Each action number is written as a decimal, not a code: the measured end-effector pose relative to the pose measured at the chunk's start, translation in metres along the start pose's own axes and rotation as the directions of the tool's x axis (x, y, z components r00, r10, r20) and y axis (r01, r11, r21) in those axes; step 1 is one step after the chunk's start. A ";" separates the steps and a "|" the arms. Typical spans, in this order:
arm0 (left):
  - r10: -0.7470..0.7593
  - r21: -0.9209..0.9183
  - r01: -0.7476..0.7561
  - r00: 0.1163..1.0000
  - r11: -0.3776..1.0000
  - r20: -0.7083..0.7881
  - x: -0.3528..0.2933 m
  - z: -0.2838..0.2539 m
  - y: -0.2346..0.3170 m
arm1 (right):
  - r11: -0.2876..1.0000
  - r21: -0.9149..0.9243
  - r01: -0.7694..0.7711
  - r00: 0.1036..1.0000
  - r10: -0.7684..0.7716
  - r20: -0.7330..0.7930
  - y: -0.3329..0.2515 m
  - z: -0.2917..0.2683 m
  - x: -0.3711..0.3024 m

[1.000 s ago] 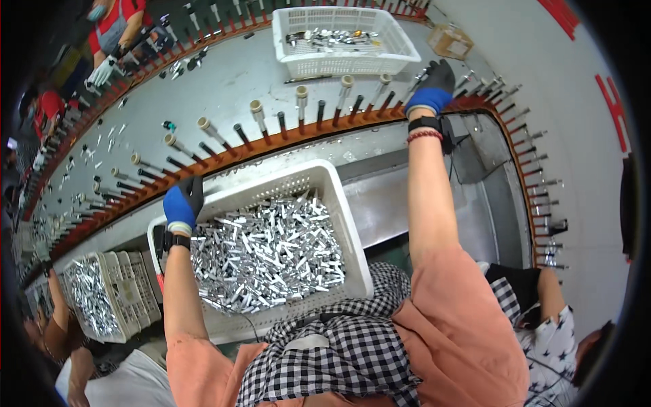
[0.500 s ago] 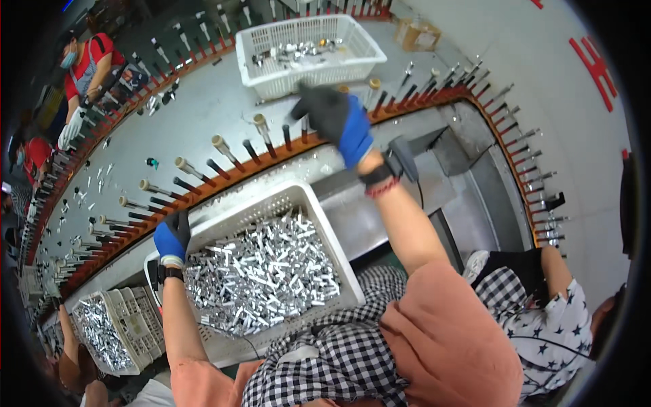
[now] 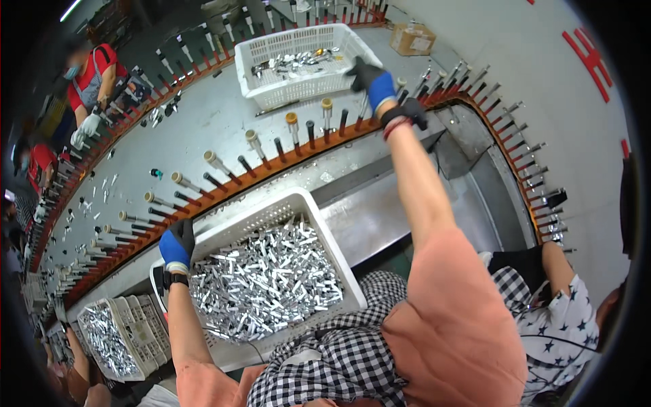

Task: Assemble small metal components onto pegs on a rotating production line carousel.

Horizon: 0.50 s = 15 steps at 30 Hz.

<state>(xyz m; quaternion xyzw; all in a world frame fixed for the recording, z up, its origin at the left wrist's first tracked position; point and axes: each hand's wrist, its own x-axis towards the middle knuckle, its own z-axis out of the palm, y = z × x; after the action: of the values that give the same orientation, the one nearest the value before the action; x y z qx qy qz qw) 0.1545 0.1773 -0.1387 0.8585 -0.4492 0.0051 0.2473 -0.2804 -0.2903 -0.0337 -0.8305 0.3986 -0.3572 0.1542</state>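
LH point(image 3: 178, 241) is sitting at bin point(image 3: 333, 247)'s far-L corner; RH point(image 3: 371, 80) is hovering beyond bin. Fingers part-bent, holds unclear. Prob. working post rail point(image 3: 283, 163); next, aligning grip.

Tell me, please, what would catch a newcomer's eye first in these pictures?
Probably the heap of shiny metal pieces in the large off-white plastic bin before the person, whose blue-and-black gloved left hand is at its upper left corner. Next comes the curved orange-brown rail sweeping across the view beyond it, lined with pegs. Farther back, the gloved right hand appears by the right end of a white perforated crate.
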 end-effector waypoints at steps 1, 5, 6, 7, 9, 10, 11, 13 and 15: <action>-0.032 -0.015 0.032 1.000 0.999 -0.001 -0.007 0.002 -0.007 | 0.881 0.367 -0.298 0.950 0.312 0.022 -0.084 -0.002 -0.024; -0.004 -0.019 0.004 1.000 1.000 0.001 -0.009 0.008 -0.015 | 0.763 0.647 -0.016 0.959 -0.171 0.225 -0.178 0.018 -0.115; 0.001 -0.013 -0.001 1.000 1.000 -0.012 -0.011 0.009 -0.018 | 0.751 0.658 0.049 0.901 -0.318 0.295 -0.205 0.011 -0.124; -0.018 0.000 0.018 0.999 1.000 -0.027 -0.016 0.012 -0.025 | 0.734 0.670 0.115 0.817 -0.454 0.356 -0.221 0.003 -0.127; -0.016 -0.007 0.016 1.000 1.000 -0.012 -0.013 0.007 -0.013 | 0.815 -0.326 0.478 0.874 -0.407 0.264 -0.086 0.022 -0.097; -0.022 -0.018 0.022 1.000 1.000 -0.003 -0.011 0.004 -0.010 | 0.849 -0.393 0.354 0.877 -0.447 -0.176 -0.041 0.009 -0.075; 0.013 -0.025 -0.014 1.000 1.000 -0.008 0.003 0.003 -0.002 | 0.840 -0.542 0.007 0.894 -0.248 -0.373 0.024 0.000 -0.040; -0.057 0.019 0.057 0.998 0.998 0.008 -0.009 0.007 -0.012 | 0.993 -0.106 -0.050 0.781 -0.027 -0.624 0.027 -0.027 -0.006; 0.009 -0.006 -0.009 0.999 1.000 -0.034 -0.005 0.007 -0.009 | 0.941 0.336 -0.030 0.596 0.287 -0.750 0.092 -0.054 -0.011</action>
<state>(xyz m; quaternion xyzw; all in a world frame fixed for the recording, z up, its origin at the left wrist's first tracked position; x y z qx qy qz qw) 0.1571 0.1823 -0.1503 0.8556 -0.4486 0.0194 0.2574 -0.3746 -0.3388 -0.0514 -0.5164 0.4419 -0.7247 0.1136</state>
